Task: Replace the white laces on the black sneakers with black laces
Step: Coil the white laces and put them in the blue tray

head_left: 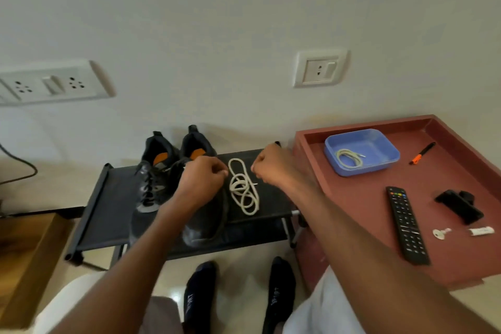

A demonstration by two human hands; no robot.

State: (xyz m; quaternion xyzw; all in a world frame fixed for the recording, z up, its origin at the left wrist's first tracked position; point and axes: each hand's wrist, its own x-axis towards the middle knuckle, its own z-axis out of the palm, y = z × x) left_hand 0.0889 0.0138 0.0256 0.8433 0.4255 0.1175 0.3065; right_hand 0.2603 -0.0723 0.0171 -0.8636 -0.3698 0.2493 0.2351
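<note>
- Landmark: the low black rack [92, 206]. Both black sneakers stand on it, toes toward me, heels toward the wall, long axes running near to far.
- Left sneaker [151, 184]: a dark lace criss-crosses its front; orange shows inside the heel.
- Right sneaker [200, 222]: just beside the first and touching it, as far as I can see. My left hand [202, 179] and forearm cover its lacing area, so I cannot tell how far it is laced.
- A dark lace [221, 222] trails down the right sneaker's outer side toward the toe; blurred, its ends not traceable.
- Left hand: fingers curled over the sneaker's tongue area, fingertips pinched together; what they pinch is too small to make out.
- Right hand [271, 164]: curled into a loose fist above the rack's right end, apart from the left hand. Whether it grips a lace end I cannot tell.
- White lace [244, 190]: loose coil lying on the rack between the two hands, long axis near to far, one tip pointing right.
- Right of the rack: a red tray-topped table [352, 198] with a blue tub [379, 163] holding a second coiled white lace [348, 157], a remote [406, 225], an orange-and-black pen [423, 153].
- Below the rack: my socked feet [279, 287], partly cut off by the frame edge.
</note>
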